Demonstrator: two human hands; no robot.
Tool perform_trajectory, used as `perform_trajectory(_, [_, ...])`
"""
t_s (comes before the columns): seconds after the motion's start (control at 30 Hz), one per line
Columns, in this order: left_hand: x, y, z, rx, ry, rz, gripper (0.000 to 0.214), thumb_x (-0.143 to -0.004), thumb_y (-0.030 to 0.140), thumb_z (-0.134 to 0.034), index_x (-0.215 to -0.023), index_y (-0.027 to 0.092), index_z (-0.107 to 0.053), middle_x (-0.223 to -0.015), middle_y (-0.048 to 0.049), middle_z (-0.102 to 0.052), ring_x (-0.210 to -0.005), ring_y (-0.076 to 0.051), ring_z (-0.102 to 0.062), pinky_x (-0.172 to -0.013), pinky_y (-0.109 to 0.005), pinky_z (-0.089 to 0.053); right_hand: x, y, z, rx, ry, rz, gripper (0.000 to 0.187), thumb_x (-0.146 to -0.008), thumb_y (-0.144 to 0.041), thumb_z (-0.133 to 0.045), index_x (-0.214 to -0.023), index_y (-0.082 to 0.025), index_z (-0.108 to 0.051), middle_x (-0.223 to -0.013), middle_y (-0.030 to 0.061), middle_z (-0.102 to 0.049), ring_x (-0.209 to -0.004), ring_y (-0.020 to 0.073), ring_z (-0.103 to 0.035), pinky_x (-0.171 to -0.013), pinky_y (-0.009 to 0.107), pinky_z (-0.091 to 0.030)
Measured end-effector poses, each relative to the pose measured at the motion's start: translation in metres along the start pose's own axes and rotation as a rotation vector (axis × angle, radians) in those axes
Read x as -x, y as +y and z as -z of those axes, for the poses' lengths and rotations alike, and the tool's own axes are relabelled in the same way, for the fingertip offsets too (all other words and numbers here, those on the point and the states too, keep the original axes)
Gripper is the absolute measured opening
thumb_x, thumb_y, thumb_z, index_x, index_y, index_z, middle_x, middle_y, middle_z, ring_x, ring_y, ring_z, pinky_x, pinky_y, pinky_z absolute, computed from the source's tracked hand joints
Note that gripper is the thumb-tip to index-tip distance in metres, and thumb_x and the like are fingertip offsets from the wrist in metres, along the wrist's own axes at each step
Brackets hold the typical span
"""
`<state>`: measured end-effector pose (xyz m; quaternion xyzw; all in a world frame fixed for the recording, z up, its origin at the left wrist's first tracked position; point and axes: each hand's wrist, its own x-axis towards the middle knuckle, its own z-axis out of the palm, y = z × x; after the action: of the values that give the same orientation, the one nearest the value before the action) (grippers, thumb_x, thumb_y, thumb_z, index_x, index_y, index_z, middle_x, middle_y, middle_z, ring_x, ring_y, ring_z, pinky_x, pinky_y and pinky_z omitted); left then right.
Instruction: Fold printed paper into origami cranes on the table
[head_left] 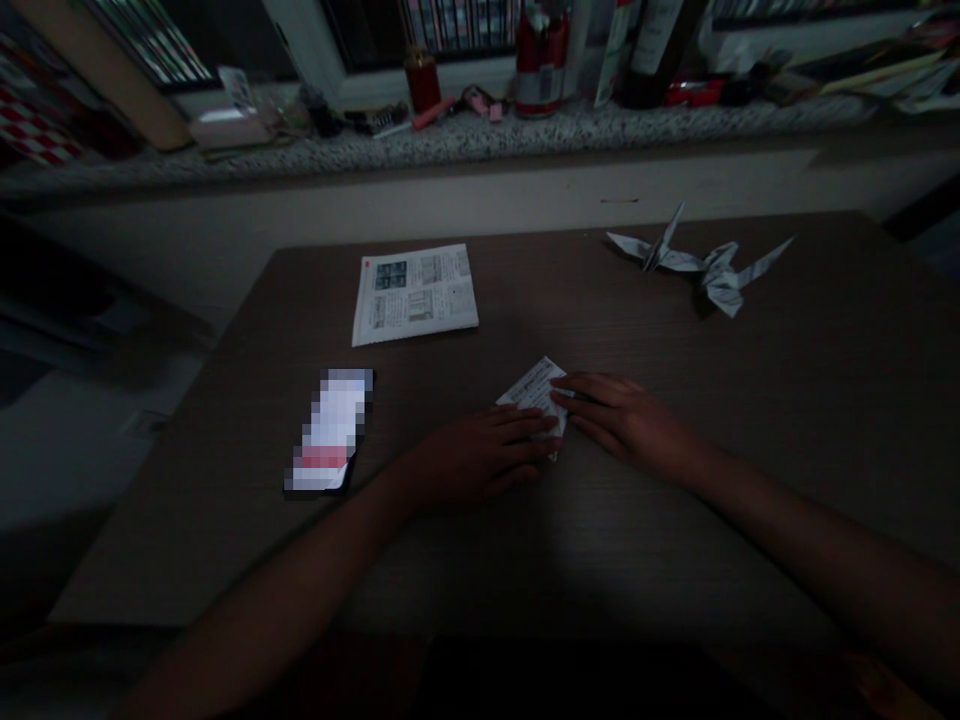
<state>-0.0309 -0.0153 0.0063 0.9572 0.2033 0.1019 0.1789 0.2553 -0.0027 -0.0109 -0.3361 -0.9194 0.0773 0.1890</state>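
Note:
A small folded piece of printed paper [531,388] lies on the brown table in front of me, one corner pointing away. My left hand [487,452] rests flat over its near left part, fingers stretched to the right. From the other side, my right hand [619,412] lays its extended fingertips on the paper's right edge. The fingers of both hands are straight and press on the paper rather than wrap round it. Part of the paper is hidden under the left fingers.
Left of my hands lies a phone [330,430] with a lit, blurred screen. Behind it is a folded printed sheet [420,295]. Two paper cranes [660,252] stand at the back right. A granite sill [450,140] beyond the table holds a red can [540,65], bottles and small items.

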Motion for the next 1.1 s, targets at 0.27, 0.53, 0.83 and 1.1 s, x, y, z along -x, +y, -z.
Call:
perform_trajectory(0.27, [-0.003, 0.001, 0.004, 0.057, -0.005, 0.039, 0.046, -0.110, 0.035, -0.044, -0.153, 0.022, -0.047, -0.157, -0.0094, -0.051, -0.148, -0.024, -0.045, -0.121, -0.043, -0.039, 0.000, 0.001, 0.001, 0.006, -0.007, 0.010, 0.037, -0.105, -0.024, -0.051, -0.139, -0.020, -0.063, -0.144, 0.0150, -0.063, -0.132, 0.0320, -0.060, -0.103, 0.054, -0.053])
perform_trajectory(0.53, [-0.005, 0.000, 0.004, 0.054, 0.004, 0.051, 0.042, -0.110, 0.031, -0.044, -0.149, 0.021, -0.052, -0.155, -0.0088, -0.054, -0.145, -0.023, -0.048, -0.120, -0.042, -0.041, 0.001, 0.002, 0.001, -0.013, -0.011, 0.008, 0.039, -0.105, -0.026, -0.050, -0.142, -0.021, -0.060, -0.146, 0.0159, -0.060, -0.133, 0.0321, -0.058, -0.104, 0.055, -0.052])
perform_trajectory(0.83, [-0.006, 0.000, 0.007, 0.073, -0.007, 0.083, 0.040, -0.110, 0.029, -0.043, -0.149, 0.026, -0.054, -0.155, -0.0062, -0.053, -0.145, -0.021, -0.049, -0.120, -0.041, -0.041, 0.010, -0.012, 0.016, -0.092, 0.041, 0.308, 0.031, -0.101, -0.023, -0.057, -0.129, -0.022, -0.069, -0.094, 0.0066, -0.069, -0.084, 0.0206, -0.064, -0.075, 0.036, -0.054])
perform_trajectory(1.1, [-0.007, 0.002, 0.009, 0.047, -0.026, 0.094, 0.040, -0.110, 0.028, -0.042, -0.148, 0.025, -0.054, -0.157, -0.0061, -0.052, -0.145, -0.020, -0.049, -0.120, -0.039, -0.041, 0.007, -0.016, 0.014, -0.072, -0.023, 0.349, 0.028, -0.101, -0.024, -0.056, -0.124, -0.020, -0.072, -0.095, 0.0070, -0.070, -0.086, 0.0210, -0.061, -0.077, 0.037, -0.052])
